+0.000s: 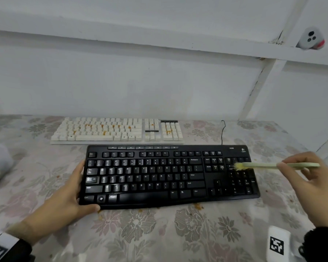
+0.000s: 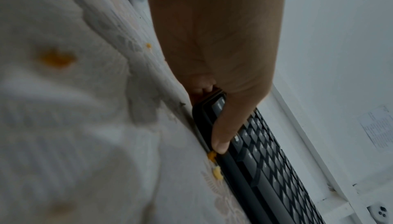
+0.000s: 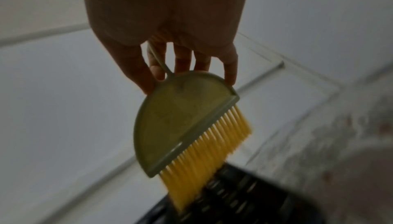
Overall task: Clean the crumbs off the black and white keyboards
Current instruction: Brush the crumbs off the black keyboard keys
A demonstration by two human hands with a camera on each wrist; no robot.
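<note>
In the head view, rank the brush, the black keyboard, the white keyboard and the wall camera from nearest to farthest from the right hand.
1. Brush: held in the right hand.
2. Black keyboard: just left of the hand, under the bristles.
3. White keyboard: behind the black one, far left.
4. Wall camera: up on the ledge.

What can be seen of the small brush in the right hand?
The hand brush has a pale green, half-round plastic head, a thin flat handle and a straight row of yellow bristles. The right hand pinches the handle, fingertips on the head's curved edge. It is held roughly level, bristles over the number pad of the black keyboard; whether they touch the keys is unclear.
</note>
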